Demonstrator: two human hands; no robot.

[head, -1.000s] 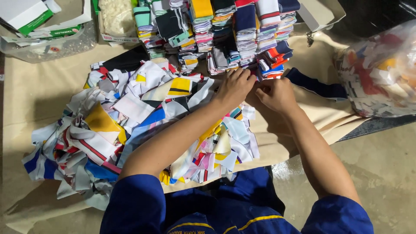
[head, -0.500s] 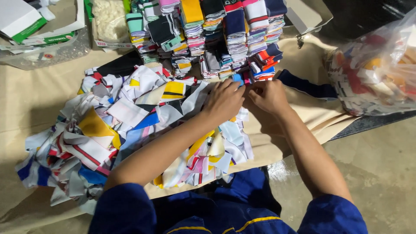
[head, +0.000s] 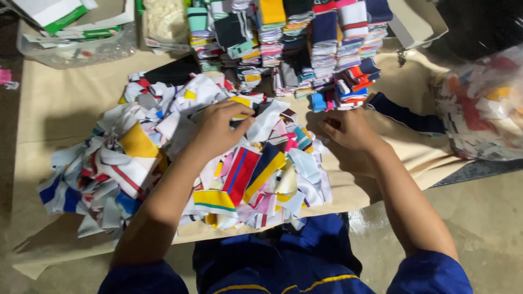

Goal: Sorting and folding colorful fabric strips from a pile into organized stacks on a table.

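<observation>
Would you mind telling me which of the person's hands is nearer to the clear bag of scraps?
Right. The right hand lies just left of the clear bag; the left hand is farther off, on the loose pile.

Bare cloth left; stacks block ahead.

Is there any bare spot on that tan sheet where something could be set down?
Yes: tan sheet lies bare left of the loose fabric pile, below the clear plastic tub, and around the right hand. The middle and the folded stacks are crowded.
</observation>
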